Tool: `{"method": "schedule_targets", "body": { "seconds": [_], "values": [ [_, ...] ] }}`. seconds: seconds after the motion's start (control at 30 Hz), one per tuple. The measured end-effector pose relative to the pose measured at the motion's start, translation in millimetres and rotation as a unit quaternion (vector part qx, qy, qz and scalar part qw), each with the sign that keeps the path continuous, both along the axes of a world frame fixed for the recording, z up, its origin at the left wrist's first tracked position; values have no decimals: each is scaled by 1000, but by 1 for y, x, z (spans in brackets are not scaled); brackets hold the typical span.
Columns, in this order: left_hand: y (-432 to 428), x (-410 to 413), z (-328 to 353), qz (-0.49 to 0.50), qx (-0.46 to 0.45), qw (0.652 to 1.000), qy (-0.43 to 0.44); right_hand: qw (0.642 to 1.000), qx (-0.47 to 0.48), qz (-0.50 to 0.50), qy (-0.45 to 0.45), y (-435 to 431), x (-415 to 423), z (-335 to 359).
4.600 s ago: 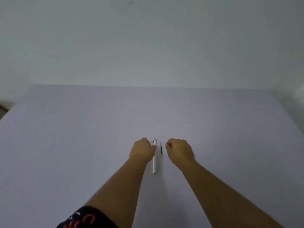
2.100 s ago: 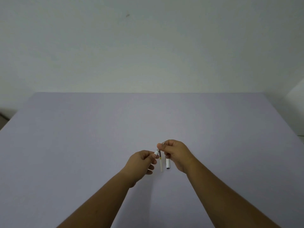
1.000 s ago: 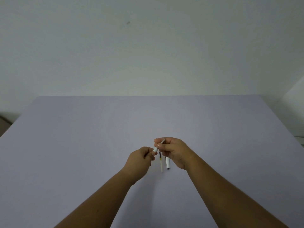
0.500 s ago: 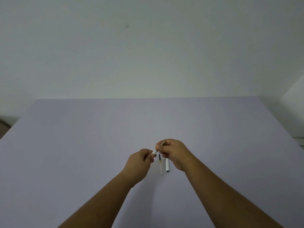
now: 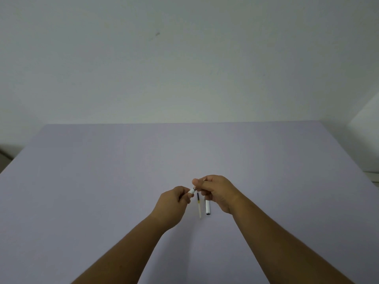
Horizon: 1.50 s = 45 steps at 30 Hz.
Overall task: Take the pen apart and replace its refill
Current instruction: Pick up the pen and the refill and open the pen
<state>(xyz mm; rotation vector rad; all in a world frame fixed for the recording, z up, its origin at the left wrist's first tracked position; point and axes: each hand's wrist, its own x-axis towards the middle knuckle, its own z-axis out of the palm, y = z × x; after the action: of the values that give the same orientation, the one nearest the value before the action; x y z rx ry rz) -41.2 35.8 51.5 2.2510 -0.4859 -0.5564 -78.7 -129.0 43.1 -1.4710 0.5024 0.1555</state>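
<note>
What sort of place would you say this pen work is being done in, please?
Probably a plain indoor room set up as a simple workstation: a bare pale lavender table against a blank white wall, holding only a refill and white pen cap.

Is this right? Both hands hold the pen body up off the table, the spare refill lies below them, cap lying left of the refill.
Not quite. The head view shows the cap lying right of the refill, not left. The rest holds: left hand and right hand hold the pen body.
</note>
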Motion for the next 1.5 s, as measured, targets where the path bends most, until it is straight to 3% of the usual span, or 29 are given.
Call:
{"method": "schedule_targets", "body": {
  "seconds": [0.23,0.37,0.53,0.67,0.83,0.97,1.13,1.27,1.4,1.5],
  "values": [
    [2,4,1,-38,41,997,-49,999,-2,47,-1,-5,-1,2],
    [0,6,0,-50,49,995,-71,997,-62,42,21,-7,0,1],
    [-3,9,-1,-54,47,994,-79,998,-25,62,0,-11,-2,-1],
    [-4,11,-2,-58,51,994,-84,996,-68,45,20,-13,-1,0],
    [-8,10,-1,-65,52,992,-93,998,-29,59,3,-17,-1,2],
    [-9,10,0,-68,55,992,-90,997,-66,46,14,-19,-1,2],
    [-9,10,4,-70,53,992,-93,998,-11,65,0,-19,-3,5],
    [-8,8,5,-68,53,992,-92,996,-67,48,15,-18,-3,4],
    [-8,8,5,-62,50,993,-87,998,-20,62,-13,-19,-3,5],
    [-8,7,5,-62,42,994,-83,999,-10,35,16,-17,-4,8]
  ]
}}
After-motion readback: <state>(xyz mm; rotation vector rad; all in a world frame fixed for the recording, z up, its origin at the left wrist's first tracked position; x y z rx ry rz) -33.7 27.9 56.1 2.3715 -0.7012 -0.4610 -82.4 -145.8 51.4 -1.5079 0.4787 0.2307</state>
